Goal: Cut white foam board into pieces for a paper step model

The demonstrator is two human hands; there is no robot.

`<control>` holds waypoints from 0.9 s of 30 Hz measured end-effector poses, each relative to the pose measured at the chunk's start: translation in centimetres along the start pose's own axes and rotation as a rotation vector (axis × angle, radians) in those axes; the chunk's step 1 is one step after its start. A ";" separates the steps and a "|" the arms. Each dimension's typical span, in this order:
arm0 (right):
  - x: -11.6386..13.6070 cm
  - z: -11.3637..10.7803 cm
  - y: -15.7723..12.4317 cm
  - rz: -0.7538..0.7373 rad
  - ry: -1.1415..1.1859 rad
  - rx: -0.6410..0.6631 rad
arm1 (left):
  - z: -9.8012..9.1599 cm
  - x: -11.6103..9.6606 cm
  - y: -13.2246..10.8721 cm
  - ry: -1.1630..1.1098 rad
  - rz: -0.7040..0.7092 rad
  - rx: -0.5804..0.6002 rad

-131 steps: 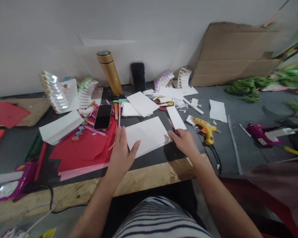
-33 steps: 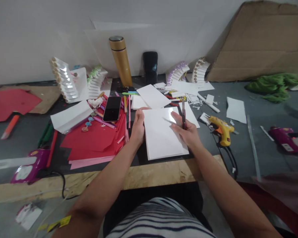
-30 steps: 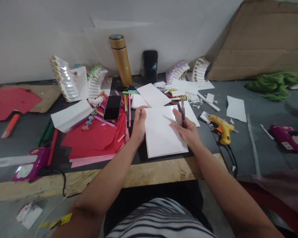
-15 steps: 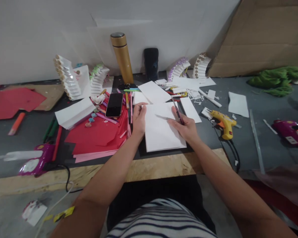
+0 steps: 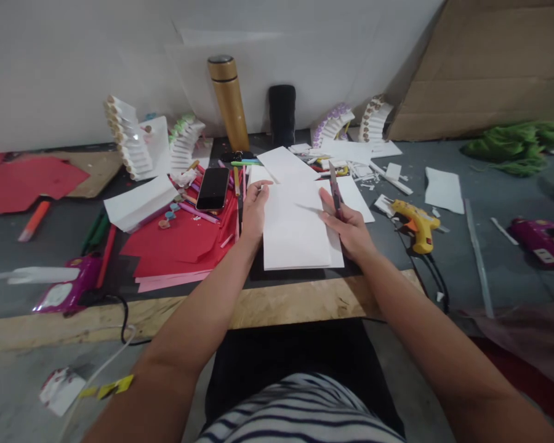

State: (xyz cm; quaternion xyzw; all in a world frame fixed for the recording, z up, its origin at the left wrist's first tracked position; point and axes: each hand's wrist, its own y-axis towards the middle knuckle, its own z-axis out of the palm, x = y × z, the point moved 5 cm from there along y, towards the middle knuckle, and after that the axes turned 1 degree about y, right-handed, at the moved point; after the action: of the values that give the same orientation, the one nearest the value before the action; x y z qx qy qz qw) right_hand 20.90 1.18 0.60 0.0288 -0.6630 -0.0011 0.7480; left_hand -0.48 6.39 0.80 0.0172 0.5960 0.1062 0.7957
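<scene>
A stack of white sheets [image 5: 295, 231] lies on a dark mat in front of me. My left hand [image 5: 255, 209] grips the left edge of the stack near its far corner, thumb on top. My right hand [image 5: 348, 223] rests on the stack's right edge and is closed on a slim pink-and-dark craft knife [image 5: 335, 191], which points away from me. The top sheet sits slightly offset to the left of the sheets under it.
Red and pink paper [image 5: 178, 249] and a black phone [image 5: 213, 188] lie left of the stack. A yellow glue gun [image 5: 415, 221] lies to the right, purple glue guns [image 5: 540, 240] at both sides. A gold flask [image 5: 228, 101], paper models and cardboard [image 5: 489, 67] stand by the wall.
The white stack was turned from lying crosswise to lengthwise and pulled nearer. In the last second the top sheet slid left, and my right hand stayed closed on the knife.
</scene>
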 end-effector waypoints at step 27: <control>-0.1 -1.4 0.6 0.188 0.127 -0.003 | 1.9 -0.6 -1.6 -0.372 -0.209 0.187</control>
State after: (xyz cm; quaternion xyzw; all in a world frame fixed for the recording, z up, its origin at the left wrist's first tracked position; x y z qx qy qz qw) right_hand 22.25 1.87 0.37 -0.0347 -0.6142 0.0697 0.7853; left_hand 1.38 4.92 1.62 0.0487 0.4448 -0.0375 0.8935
